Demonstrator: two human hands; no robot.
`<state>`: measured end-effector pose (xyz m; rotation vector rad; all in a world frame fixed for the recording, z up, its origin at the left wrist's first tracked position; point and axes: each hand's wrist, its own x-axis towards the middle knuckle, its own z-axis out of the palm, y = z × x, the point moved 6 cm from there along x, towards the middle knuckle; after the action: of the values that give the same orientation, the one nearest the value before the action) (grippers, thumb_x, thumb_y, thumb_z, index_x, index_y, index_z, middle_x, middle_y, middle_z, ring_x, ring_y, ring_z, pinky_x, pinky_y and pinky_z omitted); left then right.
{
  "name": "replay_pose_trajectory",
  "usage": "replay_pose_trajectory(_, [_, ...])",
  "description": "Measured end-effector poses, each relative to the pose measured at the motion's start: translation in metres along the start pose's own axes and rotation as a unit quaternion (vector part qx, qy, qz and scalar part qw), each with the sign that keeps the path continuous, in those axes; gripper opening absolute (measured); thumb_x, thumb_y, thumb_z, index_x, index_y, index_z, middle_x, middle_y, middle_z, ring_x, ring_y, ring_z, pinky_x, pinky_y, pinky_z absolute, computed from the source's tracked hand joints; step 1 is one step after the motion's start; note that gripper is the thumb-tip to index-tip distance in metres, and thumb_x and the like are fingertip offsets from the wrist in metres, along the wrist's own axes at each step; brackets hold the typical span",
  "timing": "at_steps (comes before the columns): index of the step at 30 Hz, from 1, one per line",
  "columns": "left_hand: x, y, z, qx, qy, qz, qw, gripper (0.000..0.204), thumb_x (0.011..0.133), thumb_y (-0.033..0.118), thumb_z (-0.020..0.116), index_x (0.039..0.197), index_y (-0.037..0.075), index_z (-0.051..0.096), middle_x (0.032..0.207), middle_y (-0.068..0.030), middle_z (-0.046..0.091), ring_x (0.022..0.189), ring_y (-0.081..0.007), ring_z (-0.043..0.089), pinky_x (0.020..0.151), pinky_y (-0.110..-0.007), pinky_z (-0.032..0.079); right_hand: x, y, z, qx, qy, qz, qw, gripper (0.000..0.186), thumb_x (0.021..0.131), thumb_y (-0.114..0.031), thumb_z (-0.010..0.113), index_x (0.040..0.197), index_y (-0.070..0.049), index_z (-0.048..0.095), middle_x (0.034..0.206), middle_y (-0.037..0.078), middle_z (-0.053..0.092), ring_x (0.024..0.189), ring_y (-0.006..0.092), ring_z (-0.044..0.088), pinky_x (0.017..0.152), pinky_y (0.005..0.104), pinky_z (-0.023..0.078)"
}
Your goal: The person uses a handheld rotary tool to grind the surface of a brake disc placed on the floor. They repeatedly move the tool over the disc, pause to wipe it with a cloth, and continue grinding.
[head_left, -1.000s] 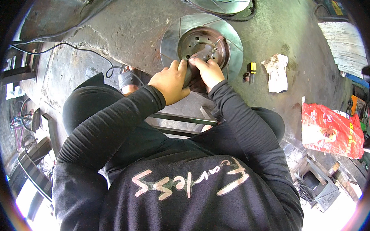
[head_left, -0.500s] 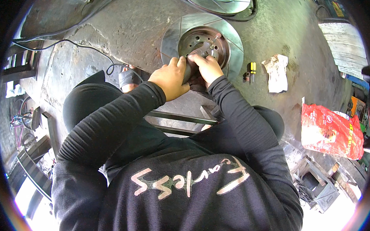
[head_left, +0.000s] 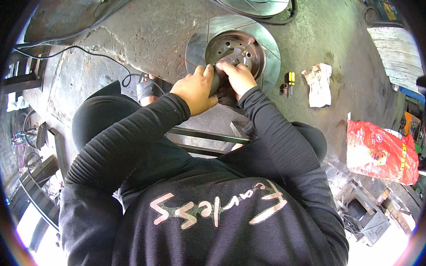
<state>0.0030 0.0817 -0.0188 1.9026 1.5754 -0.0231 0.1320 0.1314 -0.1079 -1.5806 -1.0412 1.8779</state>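
In front of me a shiny brake disc [head_left: 199,45] with a rusty brown hub and bolt holes lies on the floor. Above its near side I hold a die grinder [head_left: 229,60], its thin shaft and small pinkish grinding stone reaching over the hub. My left hand [head_left: 197,90] is wrapped round the tool's rear body. My right hand [head_left: 239,77] grips it farther forward, thumb on top. Whether the stone touches the hub, I cannot tell. The fingers' undersides are hidden.
A second brake disc [head_left: 269,7] lies beyond, ringed by a dark hose. To the right are a yellow-handled screwdriver [head_left: 292,78], a stained white cloth [head_left: 318,84] and a red plastic bag [head_left: 380,150]. A black cable [head_left: 97,53] runs across the floor at left.
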Motion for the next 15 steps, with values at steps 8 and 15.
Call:
replay_pose_trajectory(8, [-0.003, 0.007, 0.007, -0.006, -0.022, 0.011, 1.000, 0.080, 0.076, 0.031, 0.069, 0.135, -0.008, 0.030, 0.114, -0.0272, 0.051, 0.097, -0.0411, 0.060, 0.083, -0.045, 0.051, -0.018, 0.003, -0.005, 0.042, 0.001, 0.037, 0.998, 0.027, 0.083, -0.019, 0.064, 0.099, 0.003, 0.067, 0.097, 0.008, 0.067, 0.087, 0.0167, 0.061, 0.081, 0.0293, 0.047])
replay_pose_trajectory(15, [0.002, 0.000, 0.000, 0.003, 0.002, 0.007, 1.000, 0.081, 0.076, 0.031, 0.069, 0.135, -0.008, 0.030, 0.114, -0.0271, 0.051, 0.097, -0.0410, 0.061, 0.083, -0.045, 0.051, -0.004, -0.005, 0.000, 0.003, -0.002, 0.022, 1.000, 0.027, 0.083, -0.019, 0.065, 0.099, 0.003, 0.067, 0.096, 0.008, 0.067, 0.084, 0.0171, 0.061, 0.080, 0.0295, 0.047])
